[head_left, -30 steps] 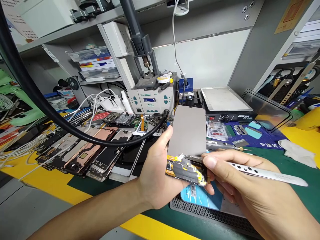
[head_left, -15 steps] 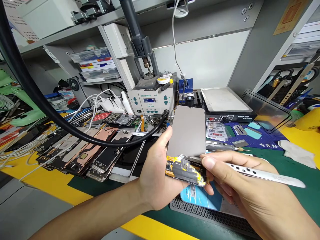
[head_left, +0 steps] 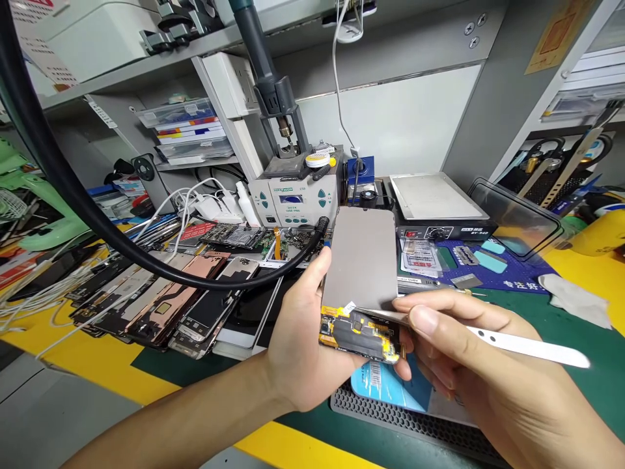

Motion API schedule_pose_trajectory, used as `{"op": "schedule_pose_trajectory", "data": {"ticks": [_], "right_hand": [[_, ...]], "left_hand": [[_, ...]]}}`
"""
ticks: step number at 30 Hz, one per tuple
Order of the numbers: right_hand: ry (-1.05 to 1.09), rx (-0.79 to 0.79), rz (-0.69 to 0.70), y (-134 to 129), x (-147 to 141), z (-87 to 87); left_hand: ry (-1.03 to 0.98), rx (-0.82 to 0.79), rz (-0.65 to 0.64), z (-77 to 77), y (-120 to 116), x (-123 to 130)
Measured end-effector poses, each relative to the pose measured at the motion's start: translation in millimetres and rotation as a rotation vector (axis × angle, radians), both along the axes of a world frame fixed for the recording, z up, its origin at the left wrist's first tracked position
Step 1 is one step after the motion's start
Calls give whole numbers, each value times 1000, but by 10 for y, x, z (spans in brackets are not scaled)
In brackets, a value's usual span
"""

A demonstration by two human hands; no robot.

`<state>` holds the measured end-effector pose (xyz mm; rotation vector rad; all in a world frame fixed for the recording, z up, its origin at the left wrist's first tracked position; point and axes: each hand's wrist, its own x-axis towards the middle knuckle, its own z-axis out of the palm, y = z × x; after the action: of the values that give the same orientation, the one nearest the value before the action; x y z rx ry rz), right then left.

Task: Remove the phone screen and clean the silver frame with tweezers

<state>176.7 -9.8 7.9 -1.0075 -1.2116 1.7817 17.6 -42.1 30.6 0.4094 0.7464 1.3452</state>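
Note:
A phone screen assembly (head_left: 364, 260) shows its grey back, with a dark circuit part and yellow-orange flex at its lower end. My left hand (head_left: 303, 332) is wrapped round its left side and underside, thumb up along the edge. Silver tweezers (head_left: 532, 346) are pinched in my right hand (head_left: 469, 352), and their tips point left at a small white label (head_left: 348, 307) near the top of the flex. Whether the tips grip the label cannot be made out. Fingers of my right hand are close to the assembly's lower right corner.
A thick black hose (head_left: 146, 257) arches across the left side. Several phone parts (head_left: 180, 299) lie in a row on the left. Behind stand a hot-air station (head_left: 293, 198) and a heating plate (head_left: 439, 198). A blue packet (head_left: 390, 387) rests on a perforated grey mat below my hands.
The view has shifted slightly, and the assembly appears a little further left. My right hand's grip on the tweezers has changed, covering more of the handle's holes.

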Motion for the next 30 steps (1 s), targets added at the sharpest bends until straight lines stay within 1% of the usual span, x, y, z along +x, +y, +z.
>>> {"op": "schedule_pose_trajectory", "data": {"ticks": [3, 5, 7, 9, 11, 13, 15, 19, 25, 30], "right_hand": [[76, -35, -11, 28, 41, 11], [107, -59, -65, 59, 67, 18], [118, -72, -132, 98, 83, 26], [115, -69, -205, 136, 86, 35], [102, -71, -243, 166, 79, 44], [93, -79, -231, 181, 67, 51], [92, -85, -188, 185, 58, 53], [80, -80, -123, 182, 50, 52], [87, -105, -78, 178, 62, 45], [109, -100, -61, 168, 30, 40]], "left_hand": [[-89, 6, -148, -7, 39, -29], [-119, 35, -179, -23, 63, -50], [-120, 35, -173, -47, 80, -70], [-95, 19, -141, -69, 90, -88], [-71, 23, -109, -80, 91, -98], [-47, 41, -84, -77, 87, -101], [-28, 61, -71, -65, 78, -98], [-27, 52, -45, -44, 61, -84], [-20, 58, -28, -46, 54, -61], [-78, 31, -24, -46, 51, -57]]}}
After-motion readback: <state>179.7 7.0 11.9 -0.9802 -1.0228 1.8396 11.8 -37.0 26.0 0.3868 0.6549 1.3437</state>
